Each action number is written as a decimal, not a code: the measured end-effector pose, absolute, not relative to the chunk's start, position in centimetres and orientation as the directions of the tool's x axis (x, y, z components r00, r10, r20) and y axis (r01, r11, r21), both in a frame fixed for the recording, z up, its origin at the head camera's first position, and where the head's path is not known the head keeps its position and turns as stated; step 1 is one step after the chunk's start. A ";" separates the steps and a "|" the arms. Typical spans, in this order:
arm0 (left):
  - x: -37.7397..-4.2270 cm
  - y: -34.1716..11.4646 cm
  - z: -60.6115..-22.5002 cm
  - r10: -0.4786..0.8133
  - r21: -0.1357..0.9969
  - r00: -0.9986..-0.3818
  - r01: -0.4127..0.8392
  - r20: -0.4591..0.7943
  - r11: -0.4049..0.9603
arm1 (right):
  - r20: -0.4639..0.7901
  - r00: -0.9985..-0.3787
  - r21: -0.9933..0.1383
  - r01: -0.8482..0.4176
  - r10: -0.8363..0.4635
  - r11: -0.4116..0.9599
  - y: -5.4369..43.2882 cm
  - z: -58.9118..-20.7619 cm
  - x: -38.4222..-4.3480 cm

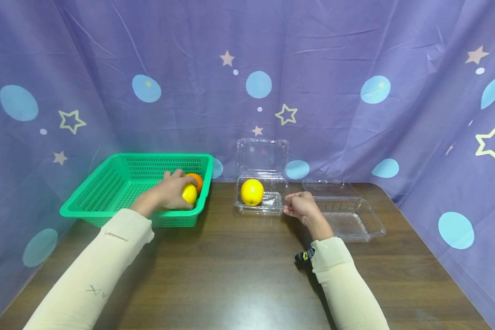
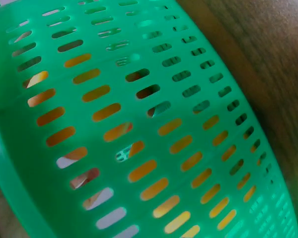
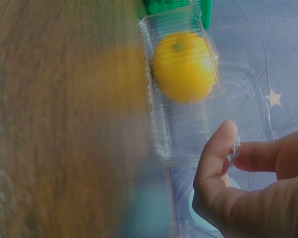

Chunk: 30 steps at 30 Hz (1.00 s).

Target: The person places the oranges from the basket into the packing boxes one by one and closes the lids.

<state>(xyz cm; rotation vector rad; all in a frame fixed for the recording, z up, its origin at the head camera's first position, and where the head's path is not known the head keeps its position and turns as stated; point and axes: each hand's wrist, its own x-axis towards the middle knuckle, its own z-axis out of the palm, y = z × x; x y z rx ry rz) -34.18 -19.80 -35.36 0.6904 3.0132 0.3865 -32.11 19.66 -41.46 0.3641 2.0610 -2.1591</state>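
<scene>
My left hand (image 1: 171, 190) reaches into the green basket (image 1: 95, 185) and grips a round yellow fruit (image 1: 189, 193), its fingers curled over the top. Just behind that fruit, against the basket's right end, is an orange fruit (image 1: 197, 180). With thumb and finger, my right hand (image 1: 300, 205) pinches the right edge of a clear plastic clamshell box (image 1: 272, 201). The box stands with its lid (image 1: 262, 156) raised, and another round yellow fruit (image 1: 252, 192) sits in its left half. In the left wrist view the basket wall (image 2: 139, 119) hides my left hand's grip.
To the right of my right hand stands a second clear plastic box (image 1: 350, 220), lid tipped back. All stand on a brown wooden table (image 1: 239, 275). A purple patterned curtain (image 1: 326, 46) hangs close behind. A dark wrist strap (image 1: 304, 256) hangs at my right cuff.
</scene>
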 end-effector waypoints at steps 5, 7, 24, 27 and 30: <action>-34.1 -19.6 -35.0 0.391 0.211 -0.917 0.400 0.083 0.892 | -0.261 -0.963 -0.965 0.258 0.064 -0.052 19.7 -41.7 -32.2; -34.1 -19.5 -34.8 0.384 0.203 -0.917 0.398 0.104 0.895 | -0.259 -0.964 -0.965 0.256 0.064 -0.052 19.7 -41.8 -32.3; -35.1 -16.0 -30.8 0.364 0.200 -0.909 0.403 0.205 0.893 | -0.254 -0.965 -0.966 0.250 0.064 -0.058 19.8 -41.7 -32.1; -35.1 -15.1 -30.2 0.371 0.193 -0.903 0.412 0.214 0.891 | -0.250 -0.966 -0.967 0.247 0.061 -0.058 19.8 -41.7 -32.1; -35.1 -14.0 -29.7 0.377 0.193 -0.900 0.419 0.221 0.887 | -0.247 -0.967 -0.968 0.244 0.060 -0.058 19.8 -41.6 -32.1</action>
